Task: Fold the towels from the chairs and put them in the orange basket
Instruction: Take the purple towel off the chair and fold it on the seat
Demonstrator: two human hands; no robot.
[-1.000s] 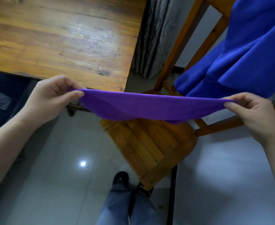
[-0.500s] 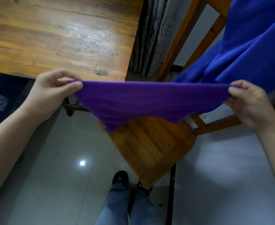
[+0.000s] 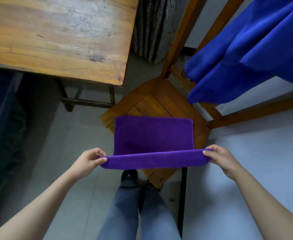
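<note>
A purple towel [image 3: 152, 135] lies with its far part spread on the wooden chair seat [image 3: 161, 99], while its near edge is lifted off the seat. My left hand [image 3: 88, 160] pinches the near left corner. My right hand [image 3: 220, 158] pinches the near right corner. The edge between them is stretched taut and rolled over. A blue towel [image 3: 246, 49] hangs over the chair's backrest at the upper right. The orange basket is not in view.
A wooden table [image 3: 59, 35] fills the upper left, its corner close to the chair. Folded grey curtain fabric [image 3: 151, 28] hangs behind. My legs and shoes [image 3: 130, 177] stand just in front of the chair on the grey tiled floor.
Both hands dropped down and toward me with the purple towel. It went from being held stretched in the air to lying on the chair seat with the near edge still lifted.
</note>
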